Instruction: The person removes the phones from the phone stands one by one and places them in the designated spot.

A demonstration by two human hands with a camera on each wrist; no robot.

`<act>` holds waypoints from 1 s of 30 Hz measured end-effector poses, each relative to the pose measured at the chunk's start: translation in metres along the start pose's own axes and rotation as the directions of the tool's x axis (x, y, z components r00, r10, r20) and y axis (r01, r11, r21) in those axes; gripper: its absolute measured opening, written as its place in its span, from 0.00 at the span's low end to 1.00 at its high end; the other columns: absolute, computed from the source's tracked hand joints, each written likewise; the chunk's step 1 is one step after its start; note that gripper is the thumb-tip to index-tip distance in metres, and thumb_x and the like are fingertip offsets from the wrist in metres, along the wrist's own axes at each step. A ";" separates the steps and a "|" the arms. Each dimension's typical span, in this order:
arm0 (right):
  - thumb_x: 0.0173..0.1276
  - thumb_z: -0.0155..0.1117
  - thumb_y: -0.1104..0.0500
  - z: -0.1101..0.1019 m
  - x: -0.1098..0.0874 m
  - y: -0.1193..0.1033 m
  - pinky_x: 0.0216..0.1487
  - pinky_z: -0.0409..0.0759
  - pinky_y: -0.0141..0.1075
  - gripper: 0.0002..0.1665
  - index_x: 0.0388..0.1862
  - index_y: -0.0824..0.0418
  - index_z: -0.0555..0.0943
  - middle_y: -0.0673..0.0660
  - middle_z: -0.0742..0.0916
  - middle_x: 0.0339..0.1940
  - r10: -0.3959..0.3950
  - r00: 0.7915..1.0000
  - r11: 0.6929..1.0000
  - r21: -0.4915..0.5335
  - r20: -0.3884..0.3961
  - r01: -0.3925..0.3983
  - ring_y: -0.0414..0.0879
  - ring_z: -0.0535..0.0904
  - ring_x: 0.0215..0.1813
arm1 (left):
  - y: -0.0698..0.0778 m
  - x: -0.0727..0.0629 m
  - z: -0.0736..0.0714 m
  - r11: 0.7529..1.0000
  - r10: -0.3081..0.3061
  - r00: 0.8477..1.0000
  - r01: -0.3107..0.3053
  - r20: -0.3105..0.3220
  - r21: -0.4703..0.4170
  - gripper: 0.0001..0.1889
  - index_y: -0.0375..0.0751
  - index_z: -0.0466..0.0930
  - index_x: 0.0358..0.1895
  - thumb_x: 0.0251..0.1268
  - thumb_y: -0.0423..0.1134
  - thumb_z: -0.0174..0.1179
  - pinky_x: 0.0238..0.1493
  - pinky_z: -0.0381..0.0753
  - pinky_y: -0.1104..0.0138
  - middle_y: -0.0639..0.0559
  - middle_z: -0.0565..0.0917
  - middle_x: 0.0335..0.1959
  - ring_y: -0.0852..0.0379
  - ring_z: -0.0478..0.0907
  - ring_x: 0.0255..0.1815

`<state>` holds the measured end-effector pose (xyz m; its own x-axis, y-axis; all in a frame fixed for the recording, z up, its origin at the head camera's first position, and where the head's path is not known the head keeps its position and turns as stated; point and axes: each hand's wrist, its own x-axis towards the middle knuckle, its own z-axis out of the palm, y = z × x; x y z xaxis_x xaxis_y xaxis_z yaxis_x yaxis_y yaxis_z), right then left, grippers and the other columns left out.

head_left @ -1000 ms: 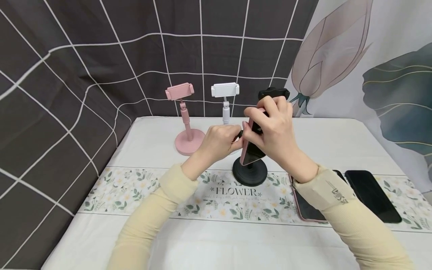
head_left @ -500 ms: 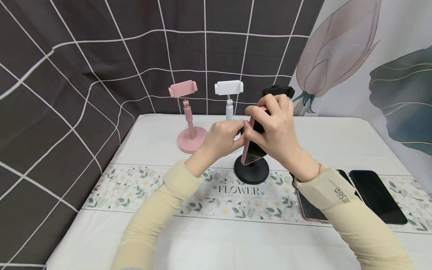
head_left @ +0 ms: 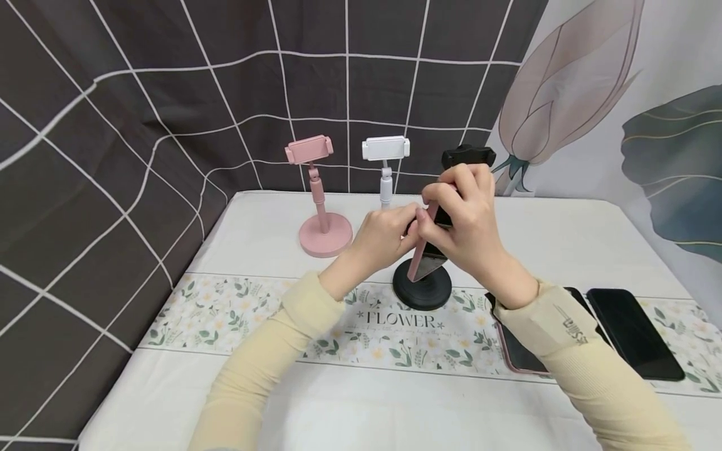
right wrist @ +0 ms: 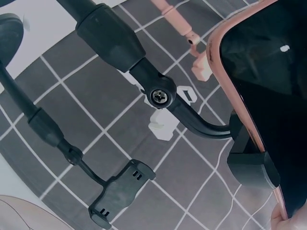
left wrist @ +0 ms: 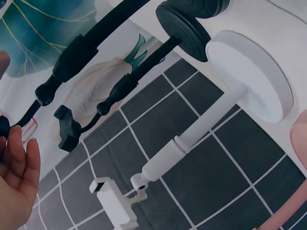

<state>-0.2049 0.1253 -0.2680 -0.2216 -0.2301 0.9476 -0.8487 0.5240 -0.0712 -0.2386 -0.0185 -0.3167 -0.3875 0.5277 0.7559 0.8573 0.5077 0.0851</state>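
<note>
In the head view, my right hand [head_left: 465,207] grips a pink-edged phone [head_left: 431,255], which stands tilted above the round base [head_left: 422,289] of the near black phone stand. My left hand [head_left: 383,235] pinches the stand's black holder at the phone's left side, with the contact partly hidden by the fingers. The right wrist view has the phone [right wrist: 268,72] with its dark screen showing and one black clamp end [right wrist: 252,170] against its pink edge. Fingertips [left wrist: 17,143] of the left hand touch the black holder at the left wrist view's edge.
Behind stand a pink phone stand [head_left: 326,237], a white one [head_left: 386,148] and a second black one [head_left: 468,155]. Two more phones lie at the right, a pink-edged one [head_left: 521,351] partly under the right forearm and a black one [head_left: 634,332].
The head view has shifted slightly. Both hands stay at the near black stand, a little lower, and the phone has turned so more of its pink side shows.
</note>
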 end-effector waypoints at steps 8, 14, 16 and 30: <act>0.69 0.50 0.54 -0.002 -0.003 0.001 0.44 0.56 0.53 0.15 0.27 0.64 0.73 0.63 0.71 0.29 -0.066 0.997 0.995 0.068 -0.045 0.069 0.60 0.61 0.38 | 0.001 -0.003 0.009 1.000 -0.018 0.997 0.020 -0.081 0.022 0.13 0.40 0.68 0.27 0.60 0.41 0.61 0.15 0.58 0.70 0.53 0.68 0.13 0.60 0.62 0.12; 0.71 0.50 0.52 -0.006 -0.005 -0.003 0.43 0.53 0.48 0.19 0.24 0.63 0.70 0.62 0.69 0.28 -0.147 0.984 0.982 0.104 -0.100 0.157 0.59 0.59 0.37 | 0.001 -0.001 0.010 0.998 -0.057 0.996 0.054 -0.067 -0.044 0.15 0.41 0.67 0.24 0.58 0.41 0.63 0.16 0.55 0.71 0.54 0.66 0.12 0.61 0.60 0.11; 0.70 0.50 0.53 -0.009 -0.005 -0.006 0.43 0.53 0.47 0.17 0.24 0.63 0.69 0.62 0.69 0.27 -0.160 0.981 0.980 0.105 -0.110 0.172 0.59 0.59 0.37 | 0.001 -0.001 0.010 0.996 -0.072 0.996 0.069 -0.055 -0.057 0.15 0.41 0.66 0.24 0.58 0.41 0.63 0.16 0.55 0.72 0.54 0.66 0.12 0.62 0.60 0.11; 0.58 0.50 0.60 -0.042 -0.006 -0.004 0.46 0.53 0.43 0.11 0.20 0.65 0.67 0.64 0.67 0.24 -0.115 0.979 0.991 0.043 -0.170 0.124 0.60 0.58 0.35 | 0.011 0.000 0.002 0.955 -0.239 0.967 0.251 0.092 -0.160 0.15 0.43 0.65 0.24 0.66 0.44 0.57 0.20 0.53 0.74 0.56 0.63 0.13 0.63 0.61 0.14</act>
<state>-0.1798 0.1594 -0.2606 -0.0375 -0.1464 0.9885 -0.8896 0.4556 0.0338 -0.2292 -0.0116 -0.3174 -0.6104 0.4517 0.6507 0.7754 0.5083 0.3747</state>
